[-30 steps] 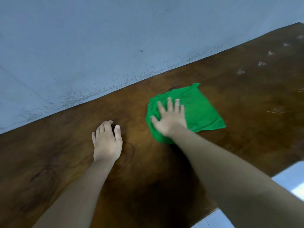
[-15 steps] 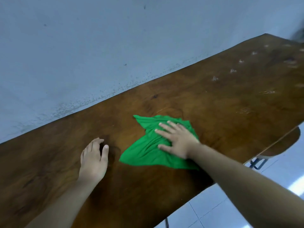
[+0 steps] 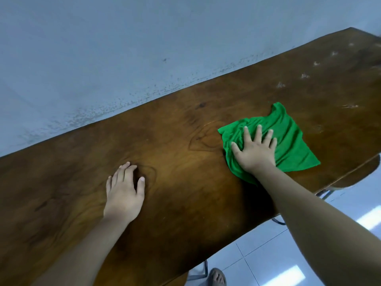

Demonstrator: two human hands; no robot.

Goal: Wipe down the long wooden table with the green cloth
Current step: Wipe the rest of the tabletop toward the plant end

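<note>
Cloth [image 3: 288, 139] lay crumpled under the right hand [image 3: 254, 153], palm flat and fingers spread on it, pinching nothing. Pale marks [image 3: 305, 75] sat farther right along the table [image 3: 185, 162], its long axis. The left hand [image 3: 123, 195] rested open on bare wood, well apart.

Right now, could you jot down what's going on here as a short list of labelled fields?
surface: long wooden table, set against a pale wall
cloth: green cloth, rumpled, lying near the table's front edge
right hand: right hand pressed flat on the cloth, fingers spread
left hand: left hand resting palm down on bare wood, holding nothing
marks: pale spots on the wood beyond the cloth
below: tiled floor and a foot
</note>
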